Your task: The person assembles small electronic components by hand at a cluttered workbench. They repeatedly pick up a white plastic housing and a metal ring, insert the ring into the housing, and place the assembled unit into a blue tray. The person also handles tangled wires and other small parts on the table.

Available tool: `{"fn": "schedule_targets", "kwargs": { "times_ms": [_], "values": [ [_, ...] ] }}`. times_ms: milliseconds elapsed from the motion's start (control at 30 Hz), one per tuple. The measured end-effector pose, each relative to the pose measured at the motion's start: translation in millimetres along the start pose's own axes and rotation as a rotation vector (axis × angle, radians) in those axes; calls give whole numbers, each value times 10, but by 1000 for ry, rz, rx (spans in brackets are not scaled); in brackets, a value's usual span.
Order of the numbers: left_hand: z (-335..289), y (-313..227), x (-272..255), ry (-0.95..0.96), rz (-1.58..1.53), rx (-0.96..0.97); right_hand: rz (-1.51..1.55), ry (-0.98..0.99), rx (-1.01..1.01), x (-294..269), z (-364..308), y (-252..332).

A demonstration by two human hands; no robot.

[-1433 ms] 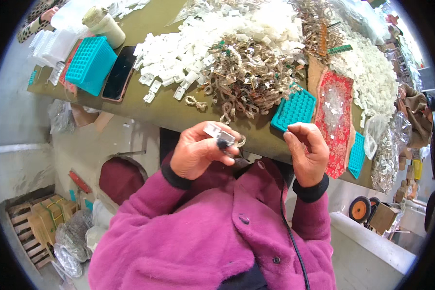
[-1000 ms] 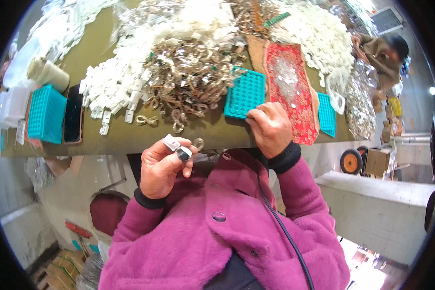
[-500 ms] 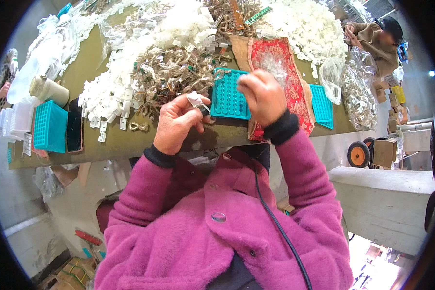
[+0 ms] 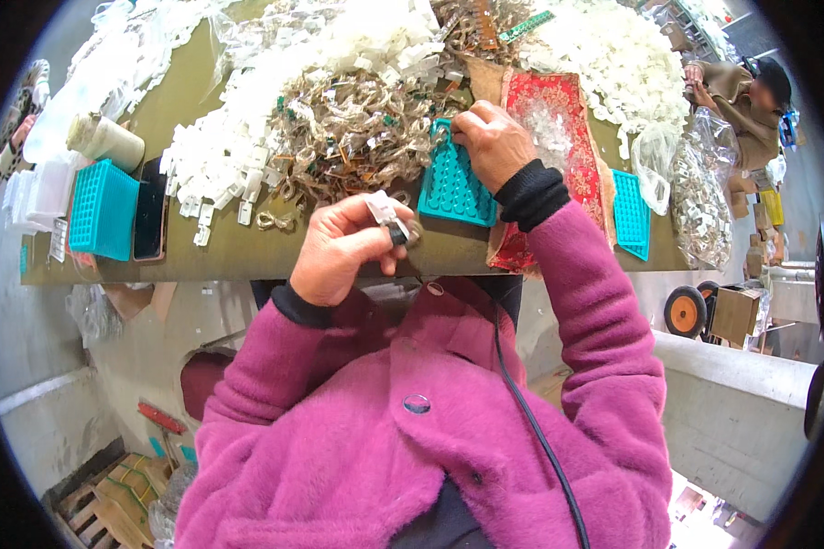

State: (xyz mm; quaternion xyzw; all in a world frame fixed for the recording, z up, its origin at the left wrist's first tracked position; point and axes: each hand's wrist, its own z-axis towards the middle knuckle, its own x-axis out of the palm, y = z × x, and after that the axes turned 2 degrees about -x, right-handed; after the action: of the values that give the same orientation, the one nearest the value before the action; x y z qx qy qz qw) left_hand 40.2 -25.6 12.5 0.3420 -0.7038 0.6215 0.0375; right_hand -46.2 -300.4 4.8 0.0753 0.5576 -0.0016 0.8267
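My left hand (image 4: 334, 252) is closed on a small white plastic piece (image 4: 384, 209) with a dark part at its lower end, held up near the table's front edge. My right hand (image 4: 496, 145) reaches over the far end of a teal tray (image 4: 462, 219) with rows of round wells. Its thumb and fingers are pinched together; anything between them is too small or hidden to make out. Left of the tray lies a heap of tan wire bundles (image 4: 352, 137) with green bits. A red patterned cloth (image 4: 568, 188) carrying a small pile of clear bits (image 4: 547, 133) lies to its right.
White plastic pieces (image 4: 212, 156) are heaped at left, more (image 4: 613, 73) at far right. Also on the table are stacked teal trays (image 4: 101, 215), a dark phone (image 4: 149, 215), a jar (image 4: 110, 142), another teal tray (image 4: 632, 220) and a bagged bundle (image 4: 705, 197). A co-worker (image 4: 742, 123) stands right.
My right hand has moved away from me, from the tray's right side to its far end, fingers pinched there. My left hand keeps the white piece, slightly nearer to me. The view has shifted a little.
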Motion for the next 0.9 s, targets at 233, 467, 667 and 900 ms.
{"fn": "schedule_targets", "kwargs": {
  "times_ms": [233, 467, 667, 900],
  "values": [
    [-200, 224, 171, -30, -211, 26, -135, -2, -94, -25, -79, 64],
    [-251, 332, 238, -85, -149, 67, 522, -196, 279, -296, -325, 428],
    [-215, 491, 277, -108, -119, 214, 1095, -77, 575, -576, -563, 857],
    [-261, 518, 318, -174, 359, 578, 1554, 198, 791, -630, -902, 1308]
  ]
}}
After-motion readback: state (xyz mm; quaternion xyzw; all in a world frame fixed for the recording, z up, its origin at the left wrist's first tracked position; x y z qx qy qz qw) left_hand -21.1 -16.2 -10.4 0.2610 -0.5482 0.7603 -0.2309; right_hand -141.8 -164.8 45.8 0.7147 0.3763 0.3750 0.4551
